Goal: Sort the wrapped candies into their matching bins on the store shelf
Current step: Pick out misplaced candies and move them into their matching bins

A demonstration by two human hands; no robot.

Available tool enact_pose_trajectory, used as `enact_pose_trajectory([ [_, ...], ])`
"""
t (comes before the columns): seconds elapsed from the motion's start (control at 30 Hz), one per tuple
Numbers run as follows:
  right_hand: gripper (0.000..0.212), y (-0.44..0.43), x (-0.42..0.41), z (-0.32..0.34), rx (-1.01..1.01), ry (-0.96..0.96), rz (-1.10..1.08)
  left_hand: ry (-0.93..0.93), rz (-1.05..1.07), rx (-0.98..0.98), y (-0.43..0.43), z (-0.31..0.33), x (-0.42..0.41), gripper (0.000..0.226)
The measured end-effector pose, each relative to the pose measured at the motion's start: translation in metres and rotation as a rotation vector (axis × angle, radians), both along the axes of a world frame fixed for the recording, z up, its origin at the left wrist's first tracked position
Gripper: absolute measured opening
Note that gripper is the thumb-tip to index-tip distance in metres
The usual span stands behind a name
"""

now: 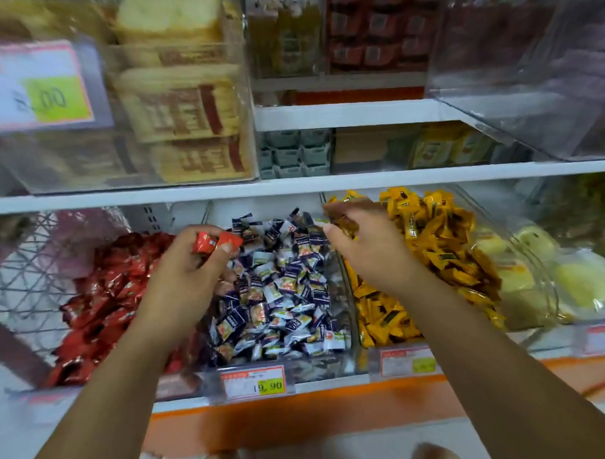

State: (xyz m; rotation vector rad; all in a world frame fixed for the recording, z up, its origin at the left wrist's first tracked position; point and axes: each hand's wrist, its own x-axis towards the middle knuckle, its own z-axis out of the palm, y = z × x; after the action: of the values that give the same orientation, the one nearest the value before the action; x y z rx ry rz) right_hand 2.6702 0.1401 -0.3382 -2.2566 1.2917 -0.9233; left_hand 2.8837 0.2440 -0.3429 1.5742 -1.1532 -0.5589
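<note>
White store shelf [292, 187], clear candy bins [309, 364]

I stand at a shop shelf [292, 187].
Price labels [253, 382] hang under clear bins [348, 296] of wrapped candies [279, 288]; packed biscuits [183, 110] stand higher up.

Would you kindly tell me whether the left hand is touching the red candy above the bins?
Touching. The head view shows the left hand pinching the red candy between thumb and fingers, with no gap.
</note>
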Motion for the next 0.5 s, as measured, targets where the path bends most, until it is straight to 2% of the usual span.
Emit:
enact_pose_trajectory([
  [0.13,0.033,0.003,0.025,-0.005,0.025,-0.027,-0.02,-0.117,0.176,0.004,0.015,0.003,0.039,0.006],
  [0.27,0.028,0.005,0.035,-0.01,-0.014,0.039,-0.006,-0.222,0.347,0.035,0.013,-0.004,0.082,0.012],
  [0.4,0.029,0.006,0.033,-0.016,-0.023,0.062,0.024,-0.213,0.115,0.132,0.012,-0.015,0.096,0.054],
  [0.5,0.027,0.013,0.022,-0.014,-0.036,0.069,0.052,-0.304,0.087,0.101,0.009,-0.01,0.083,0.054],
])
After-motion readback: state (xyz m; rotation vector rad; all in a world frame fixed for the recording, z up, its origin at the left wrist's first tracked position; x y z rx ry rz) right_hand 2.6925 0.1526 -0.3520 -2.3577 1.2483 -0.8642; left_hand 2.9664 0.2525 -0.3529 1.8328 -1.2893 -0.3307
